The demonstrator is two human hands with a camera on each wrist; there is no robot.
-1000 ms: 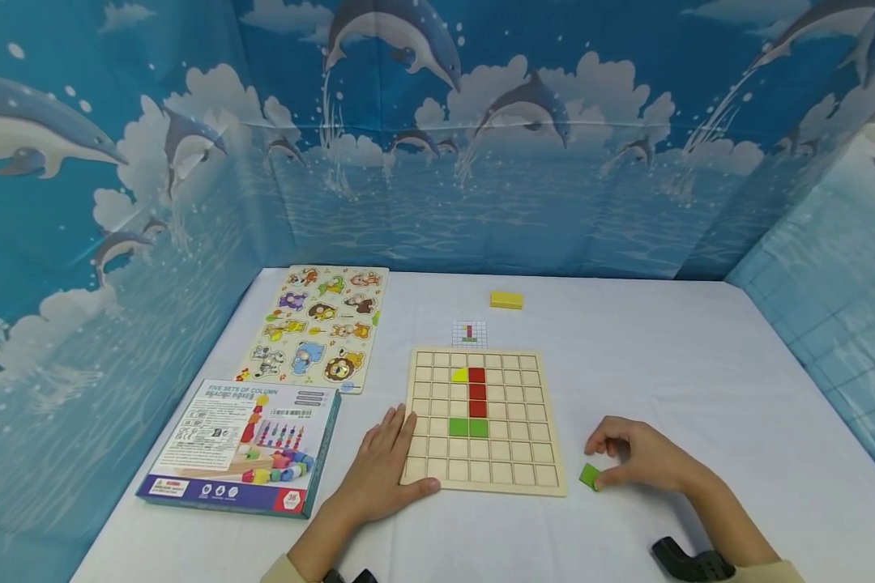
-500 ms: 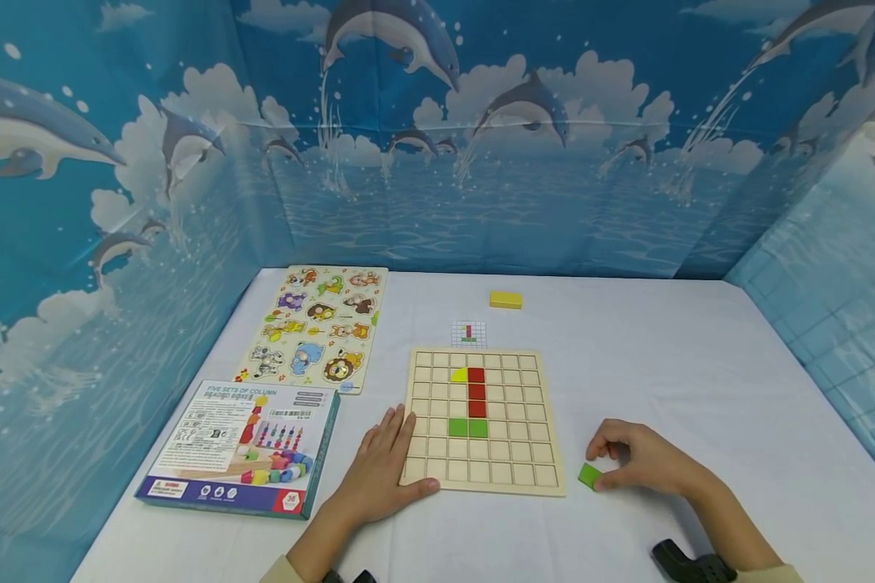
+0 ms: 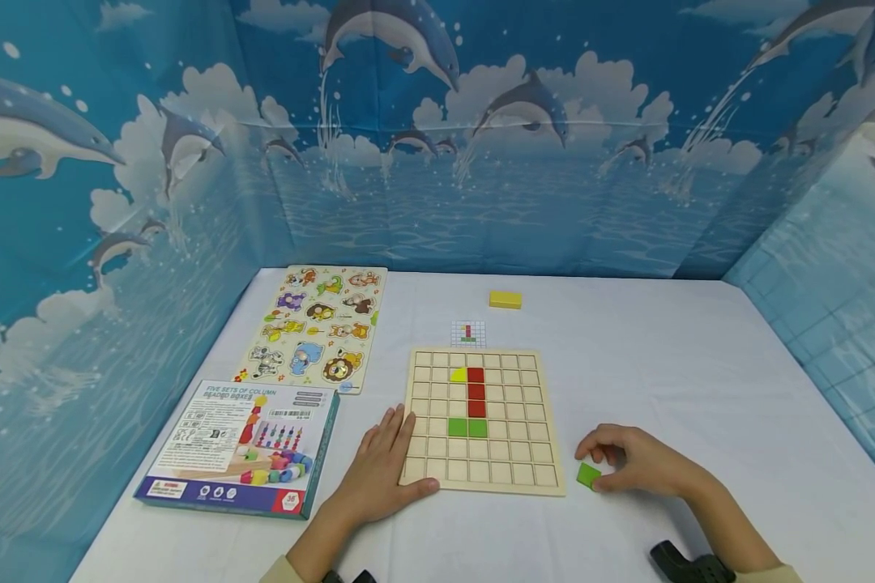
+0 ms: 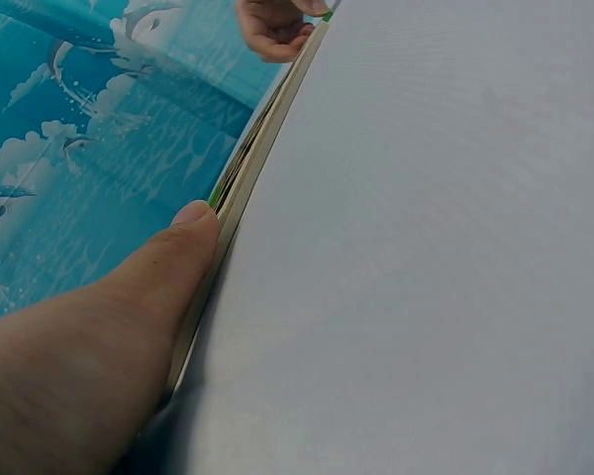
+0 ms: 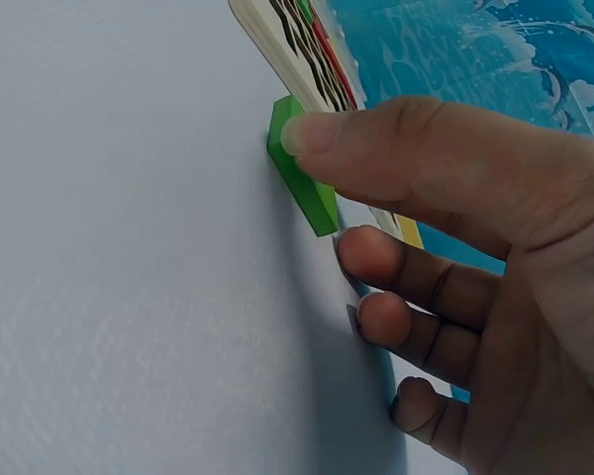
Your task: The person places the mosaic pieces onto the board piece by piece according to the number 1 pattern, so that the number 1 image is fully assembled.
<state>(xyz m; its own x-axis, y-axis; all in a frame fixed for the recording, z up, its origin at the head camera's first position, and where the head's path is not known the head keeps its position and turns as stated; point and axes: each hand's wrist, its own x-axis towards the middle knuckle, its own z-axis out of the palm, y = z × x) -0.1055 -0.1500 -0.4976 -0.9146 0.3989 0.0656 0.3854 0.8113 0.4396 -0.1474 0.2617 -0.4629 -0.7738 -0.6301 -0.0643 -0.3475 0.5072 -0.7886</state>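
Note:
My left hand point(image 3: 379, 465) lies with fingers extended at the left side of a wooden grid board point(image 3: 525, 474). Its thumb point(image 4: 193, 213) rests on the board's near edge. On the grid are three red squares point(image 3: 476, 392), two green squares point(image 3: 467, 427) and a yellow rounded piece point(image 3: 458, 375). Right of the board, my right hand point(image 3: 645, 461) holds a small green square block point(image 3: 587, 475) low over or on the tablecloth. The thumb point(image 5: 317, 134) presses on that block; in the right wrist view the index finger seems hidden behind the thumb. Other fingers curl inward.
A small pattern card point(image 3: 468, 334) lies beyond the board, with a yellow block point(image 3: 505, 300) farther back. To the left are an animal puzzle board point(image 3: 313, 324) and a bead-toy box point(image 3: 241, 445). A dolphin-print curtain point(image 3: 437, 202) surrounds the table.
My right hand's fingers have shifted slightly left and down, and the green block has moved a little with them. The left hand and the pieces on the board stay put.

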